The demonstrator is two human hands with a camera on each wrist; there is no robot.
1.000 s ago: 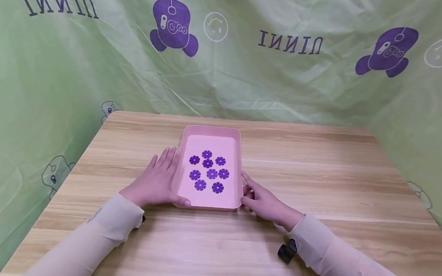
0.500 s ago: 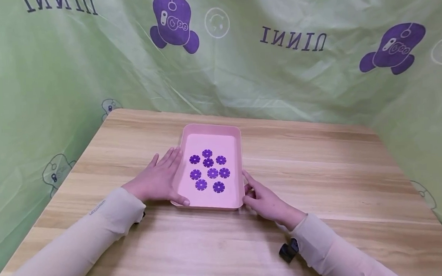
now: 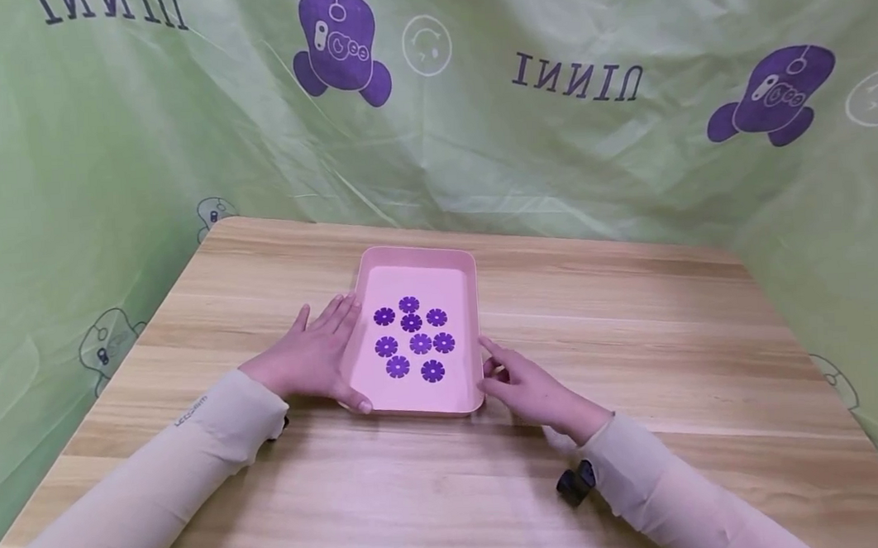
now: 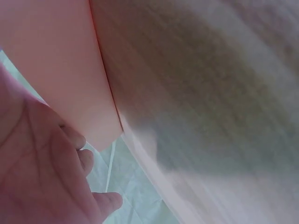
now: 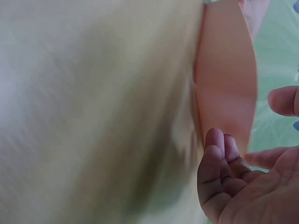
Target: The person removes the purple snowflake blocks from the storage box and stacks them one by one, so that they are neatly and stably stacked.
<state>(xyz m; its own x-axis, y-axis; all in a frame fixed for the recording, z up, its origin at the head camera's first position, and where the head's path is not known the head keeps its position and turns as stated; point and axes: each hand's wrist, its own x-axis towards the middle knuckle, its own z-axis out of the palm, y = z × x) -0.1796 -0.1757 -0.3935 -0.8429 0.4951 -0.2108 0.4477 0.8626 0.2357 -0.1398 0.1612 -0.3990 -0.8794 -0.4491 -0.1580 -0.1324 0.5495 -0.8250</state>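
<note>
In the head view a shallow pink tray (image 3: 424, 281) rests on the wooden table. Purple snowflake discs (image 3: 432, 370), several of them, lie flat and loosely grouped on its floor. My left hand (image 3: 311, 355) lies along the tray's left side, fingers spread straight over the rim and thumb at the near left corner. At the opposite side, my right hand (image 3: 527, 387) is close to the wall near its front corner. The right wrist view shows its index finger reaching the tray wall (image 5: 226, 70), the other fingers loosely bent and the thumb apart; nothing is held.
The wooden tabletop (image 3: 636, 338) extends around the tray on all sides. A green printed curtain (image 3: 470, 165) hangs behind and beside the table. A small black device (image 3: 575, 484) is strapped at the right wrist, below the sleeve.
My right wrist has shifted slightly right, and the thumb has lifted a little along the tray's side. The left hand, tray and discs look nearly unchanged, apart from slight camera sway.
</note>
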